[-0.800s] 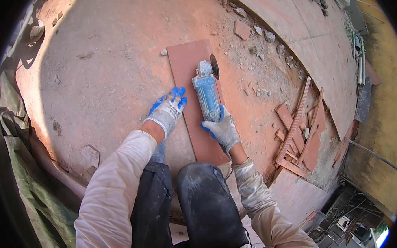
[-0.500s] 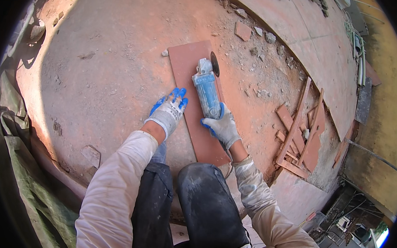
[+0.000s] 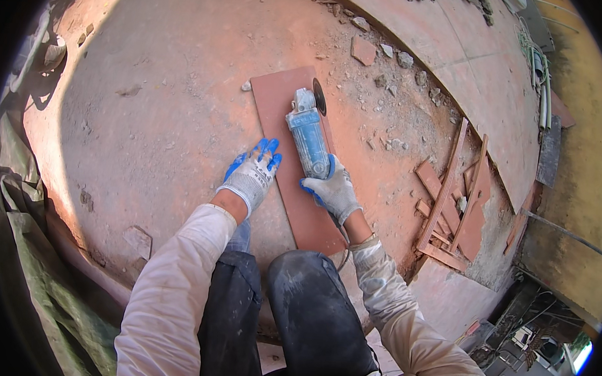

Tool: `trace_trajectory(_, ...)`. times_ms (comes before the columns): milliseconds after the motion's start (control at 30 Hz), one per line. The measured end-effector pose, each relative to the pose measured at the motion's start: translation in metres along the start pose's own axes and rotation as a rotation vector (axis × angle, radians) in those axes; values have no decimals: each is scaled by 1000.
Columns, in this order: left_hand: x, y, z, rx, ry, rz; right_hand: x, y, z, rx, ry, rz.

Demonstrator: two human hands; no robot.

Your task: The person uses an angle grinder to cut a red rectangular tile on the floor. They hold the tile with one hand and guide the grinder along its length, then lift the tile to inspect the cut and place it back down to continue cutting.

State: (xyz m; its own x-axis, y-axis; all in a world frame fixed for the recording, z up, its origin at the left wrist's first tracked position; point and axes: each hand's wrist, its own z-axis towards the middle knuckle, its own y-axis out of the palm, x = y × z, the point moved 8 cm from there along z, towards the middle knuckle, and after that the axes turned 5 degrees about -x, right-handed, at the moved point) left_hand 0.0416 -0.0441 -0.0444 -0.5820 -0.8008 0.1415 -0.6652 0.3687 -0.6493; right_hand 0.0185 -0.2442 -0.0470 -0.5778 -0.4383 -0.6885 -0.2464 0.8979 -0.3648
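Note:
A long reddish-brown tile (image 3: 277, 105) lies on the dusty ground ahead of my knees. My right hand (image 3: 335, 190), in a grey glove with blue-coated fingers, grips the rear of a blue angle grinder (image 3: 308, 137). The grinder lies along the tile's right side, its dark disc (image 3: 319, 97) upright by the right edge at the far end. My left hand (image 3: 253, 172), in a matching glove, is by the tile's left edge with fingers stretched out and nothing held. Whether its fingertips touch the tile I cannot tell.
Cut tile strips and offcuts (image 3: 450, 202) are piled on the right. Rubble and a small tile piece (image 3: 363, 50) lie along a raised slab edge (image 3: 417, 48). A green tarp (image 3: 39, 242) hangs at the left. A cord (image 3: 343, 258) shows near my right wrist.
The view has shifted slightly. The grinder sits a touch farther toward the tile's far end. Both hands keep nearly the same pose.

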Motion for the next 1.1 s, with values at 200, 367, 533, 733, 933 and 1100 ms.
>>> trace_trajectory(200, 0, 1, 0, 6, 3, -1, -8, 0, 8, 18, -105, -55)
trace_trajectory(367, -1, 2, 1, 13, 13, -22, 0, 2, 12, -20, -57, -8)
trace_trajectory(533, 0, 4, 1, 7, 19, 0, -6, -2, 6, 20, -142, -23)
trace_trajectory(733, -1, 2, 1, 22, 19, -16, 0, -2, -8, -56, 18, 14)
trace_trajectory(933, -2, 7, 3, 6, 24, -3, 2, -2, -4, -46, -21, 0)
trace_trajectory(1100, -2, 7, 3, 75, 28, -37, 1, -3, 4, -27, -80, 9)
